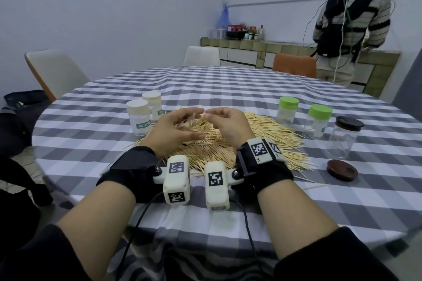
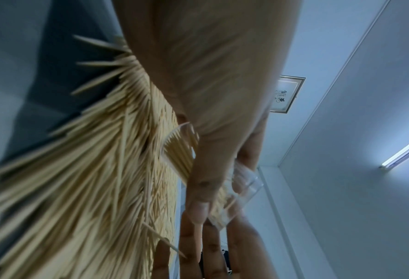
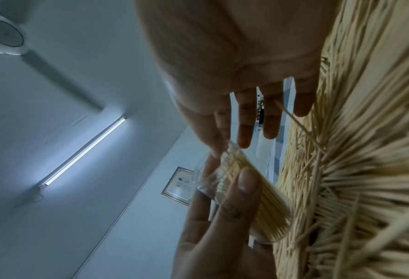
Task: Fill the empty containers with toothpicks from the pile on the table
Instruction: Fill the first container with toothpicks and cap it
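Clear container (image 3: 244, 198), part-filled, mouth toward the right hand (image 1: 228, 125), gripped tilted by left hand (image 1: 175, 130) over the toothpick pile (image 1: 269, 137); right fingers loosely curled, pinch unclear.

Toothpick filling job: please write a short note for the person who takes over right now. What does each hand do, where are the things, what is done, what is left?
Left hand: holds a small clear container, tilted, partly full of toothpicks.
Right hand: at the container's mouth, fingers curled; whether it pinches toothpicks is unclear.
Toothpick pile: spread under both hands.
Capped: two cream-lid jars left, two green-lid jars right; contents unclear.
Clear jar far right looks nearly empty, with a dark lid beside it.
Left: finish the held container, then the clear jar.
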